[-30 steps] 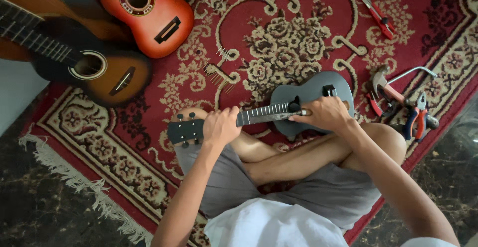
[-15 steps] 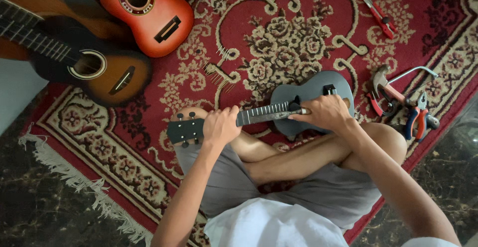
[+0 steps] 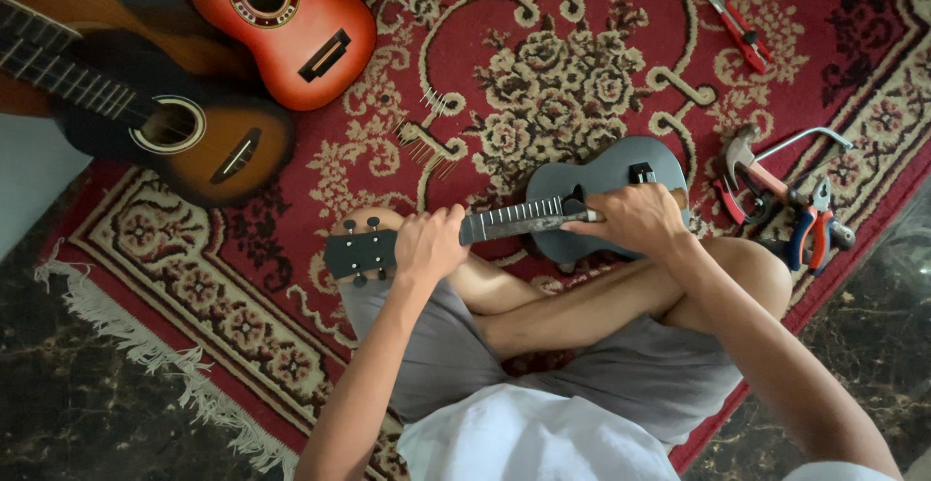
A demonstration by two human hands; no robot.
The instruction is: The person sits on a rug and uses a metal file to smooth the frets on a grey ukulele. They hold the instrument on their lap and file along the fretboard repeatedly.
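Sitting cross-legged on the red rug, you hold a grey ukulele across your knees. Your left hand wraps closed around its neck; your right hand rests curled on the body near the soundhole.

There is only one view, from a camera worn on the seated person's head. It looks almost straight down onto the crossed legs and the red patterned carpet spread over the dark stone floor. It sits close: both forearms rise from the near edge, and the lap fills the middle. The carpet's far side runs out of the picture.
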